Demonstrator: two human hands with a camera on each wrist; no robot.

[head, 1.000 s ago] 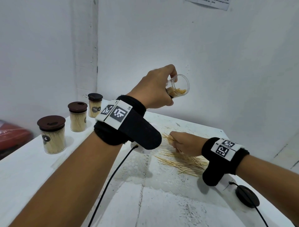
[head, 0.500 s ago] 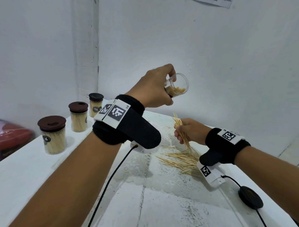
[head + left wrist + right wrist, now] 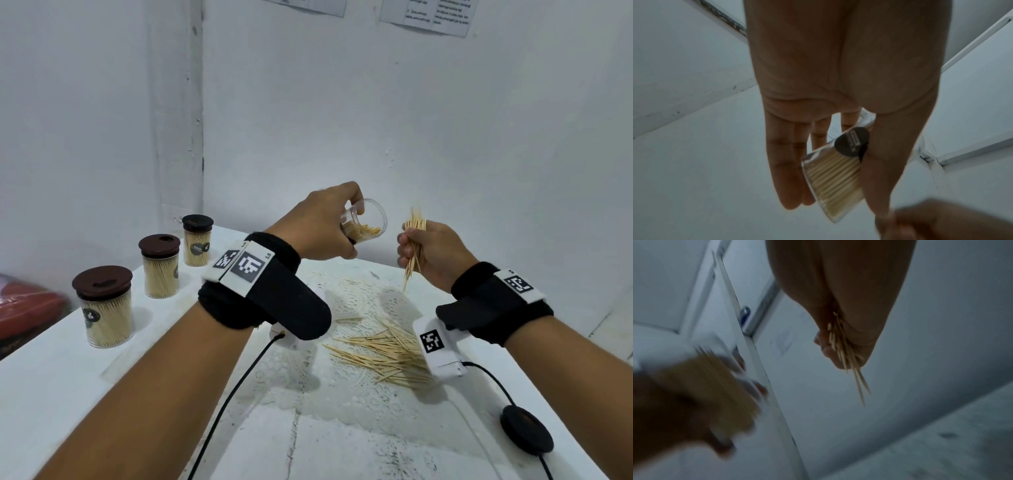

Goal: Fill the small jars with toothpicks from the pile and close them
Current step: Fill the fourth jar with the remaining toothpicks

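Our right hand (image 3: 433, 251) has come up off the tabletop (image 3: 44, 383): a second ago it was down on the pile (image 3: 383, 353), and now it is raised level with the open jar (image 3: 364, 222), just right of its mouth but not yet touching. Its grip is curled tight round a bundle of toothpicks (image 3: 414, 245), whose ends stick out above and below the fist; the right wrist view shows the points poking from the closed fingers (image 3: 828, 350). We judge the next move is to feed this bundle into the jar. Our left hand (image 3: 322, 229) has kept the jar aloft throughout, tilted with its mouth toward the right hand, fingers and thumb pinching its clear wall. Inside lies a shallow layer of toothpicks, so it looks well short of full, and it has no lid on. Along the left of the tabletop stand three closed jars, near (image 3: 104, 308), middle (image 3: 160, 267) and far (image 3: 197, 245), each packed with toothpicks under a brown lid, which we take as done. The pile, much of it left, lies on a lace mat (image 3: 346, 301) below the right wrist. A black disc (image 3: 525, 433) lies near right, possibly the lid, though we cannot tell.
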